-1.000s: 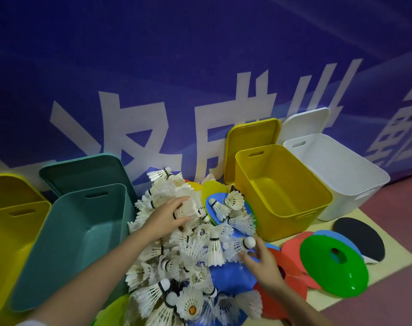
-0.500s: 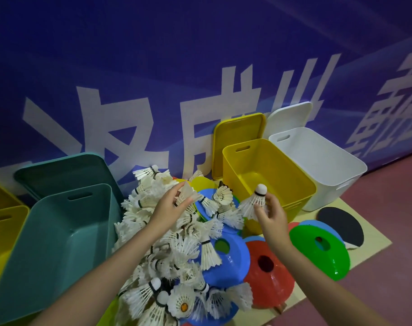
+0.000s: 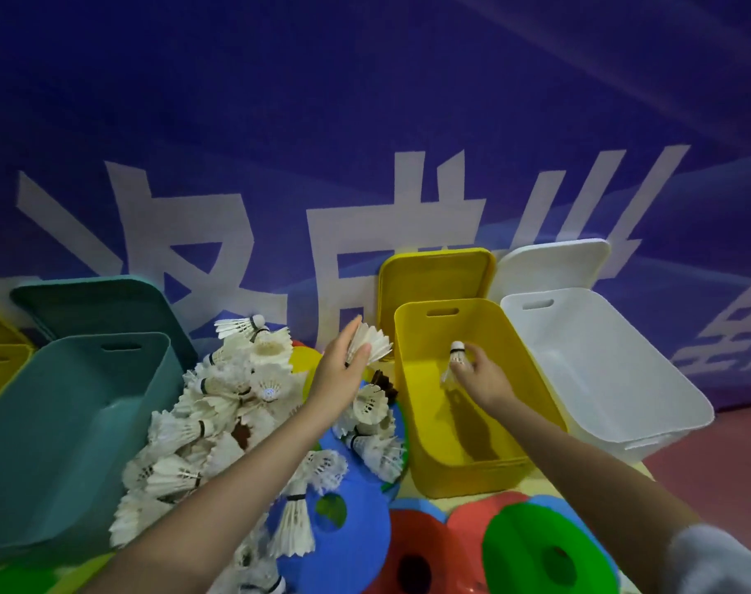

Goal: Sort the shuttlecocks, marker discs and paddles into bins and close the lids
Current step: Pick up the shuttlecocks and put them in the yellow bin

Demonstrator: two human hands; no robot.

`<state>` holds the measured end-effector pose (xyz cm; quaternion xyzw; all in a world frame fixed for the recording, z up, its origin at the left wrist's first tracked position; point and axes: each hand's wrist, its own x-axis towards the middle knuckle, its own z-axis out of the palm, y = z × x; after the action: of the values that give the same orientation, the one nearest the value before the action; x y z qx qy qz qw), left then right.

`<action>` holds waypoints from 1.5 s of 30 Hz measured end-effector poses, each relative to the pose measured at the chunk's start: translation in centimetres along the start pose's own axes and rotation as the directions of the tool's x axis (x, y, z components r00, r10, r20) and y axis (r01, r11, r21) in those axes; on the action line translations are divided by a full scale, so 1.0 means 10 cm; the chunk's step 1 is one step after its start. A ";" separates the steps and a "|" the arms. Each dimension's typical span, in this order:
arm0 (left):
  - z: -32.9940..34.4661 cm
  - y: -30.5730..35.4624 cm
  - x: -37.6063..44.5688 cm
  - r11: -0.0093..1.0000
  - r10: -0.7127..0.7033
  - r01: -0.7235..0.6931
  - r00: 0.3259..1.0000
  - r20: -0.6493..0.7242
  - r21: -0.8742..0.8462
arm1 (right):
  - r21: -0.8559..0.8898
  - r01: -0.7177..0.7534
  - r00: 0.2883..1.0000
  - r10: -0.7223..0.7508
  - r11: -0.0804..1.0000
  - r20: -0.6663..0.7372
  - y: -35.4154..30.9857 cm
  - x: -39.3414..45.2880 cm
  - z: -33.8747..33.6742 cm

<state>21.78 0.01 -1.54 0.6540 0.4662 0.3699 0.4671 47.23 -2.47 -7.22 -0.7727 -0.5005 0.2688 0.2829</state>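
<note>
At the far left I see a yellow bin (image 3: pixel 1 370) cut by the frame edge, then a teal bin (image 3: pixel 65 443) with its teal lid (image 3: pixel 95 302) leaning on the blue banner (image 3: pixel 365 122) behind. Next comes the heap of shuttlecocks (image 3: pixel 219 405), spilling over a blue disc (image 3: pixel 335 508). My left hand (image 3: pixel 337 370) is raised above the heap, fingers pinching a shuttlecock (image 3: pixel 371 342) by its feathers, just beside the rim of the second yellow bin (image 3: pixel 463 422). My right hand (image 3: pixel 480 375) is over that bin's opening, fingertips closed on another shuttlecock (image 3: pixel 456 358), cork up. Its yellow lid (image 3: pixel 433 285) stands behind. A white bin (image 3: pixel 600 370) and white lid (image 3: pixel 553 263) follow. Red discs (image 3: pixel 416 555) and a green disc (image 3: pixel 545 555) lie nearest me.
</note>
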 end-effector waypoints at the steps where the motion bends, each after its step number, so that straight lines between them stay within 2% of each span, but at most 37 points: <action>1: 0.09 0.01 0.01 1.000 -0.016 0.016 1.000 -0.013 0.001 | -0.058 0.007 0.997 -0.002 0.998 0.072 0.06 0.12 0.07; 5: 0.36 0.00 -0.01 0.995 -0.096 0.095 0.990 -0.098 -0.015 | -0.302 0.132 0.941 -0.024 0.944 0.337 0.28 0.50 0.39; 8: 0.41 -0.08 -0.06 0.989 -0.146 0.144 0.977 -0.157 -0.023 | -0.416 0.233 0.889 -0.020 0.879 0.457 0.43 0.64 0.60; 11: 0.45 -0.08 -0.14 0.985 -0.171 0.167 0.961 -0.217 -0.035 | -0.434 0.253 0.863 0.001 0.865 0.505 0.56 0.71 0.75; 16: 0.55 -0.10 -0.19 0.978 -0.207 0.202 0.946 -0.248 -0.044 | -0.423 0.176 0.852 0.078 0.889 0.518 0.73 0.72 0.84; 18: 0.61 -0.07 -0.16 0.982 -0.187 0.180 0.955 -0.229 -0.051 | -0.396 0.185 0.870 0.038 0.899 0.492 0.63 0.69 0.73; 19: 0.64 -0.04 -0.13 0.985 -0.173 0.166 0.960 -0.218 -0.049 | -0.355 0.224 0.896 -0.048 0.908 0.442 0.54 0.67 0.62; 21: 0.73 0.05 -0.03 0.990 -0.140 0.134 0.972 -0.189 -0.048 | -0.253 0.335 0.930 -0.275 0.908 0.245 0.35 0.60 0.27; 23: 0.86 0.13 0.08 0.992 -0.121 0.115 0.981 -0.150 -0.046 | -0.237 0.448 0.886 -0.464 0.862 -0.012 0.26 0.54 -0.19; 25: 1.02 0.16 0.20 0.994 -0.108 0.108 0.989 -0.104 -0.010 | -0.313 0.424 0.850 -0.493 0.849 -0.187 0.34 0.52 -0.61; 26: 1.10 0.17 0.24 0.994 -0.109 0.110 0.991 -0.079 0.008 | -0.334 0.349 0.877 -0.431 0.876 -0.212 0.43 0.51 -0.76; 27: 1.19 0.16 0.29 0.993 -0.112 0.113 0.992 -0.054 0.021 | -0.329 0.250 0.925 -0.325 0.911 -0.195 0.51 0.49 -0.86; 29: 1.35 0.11 0.35 0.991 -0.117 0.116 0.993 0.010 0.070 | -0.310 0.131 0.986 -0.157 0.941 -0.058 0.70 0.45 -0.90; 31: 1.49 0.03 0.38 0.978 -0.114 0.101 0.991 0.063 0.180 | -0.294 0.155 0.987 -0.138 0.943 0.077 0.87 0.41 -0.86; 32: 1.54 -0.02 0.39 0.969 -0.120 0.100 0.990 0.076 0.224 | -0.282 0.167 0.985 -0.148 0.945 0.088 0.92 0.39 -0.84; 41: 1.84 -0.47 0.71 0.925 -0.283 0.253 0.956 0.071 0.282 | -0.195 0.164 0.985 -0.172 0.967 -0.027 0.91 0.39 -0.70; 45: 2.01 -0.81 0.93 0.867 -0.363 0.308 0.929 0.071 0.393 | -0.160 0.184 0.979 -0.196 0.970 -0.058 0.99 0.43 -0.67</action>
<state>40.84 4.63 -14.66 0.6645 0.6002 0.1394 0.4228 59.57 -3.00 -10.07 -0.7500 -0.5808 0.1728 0.2651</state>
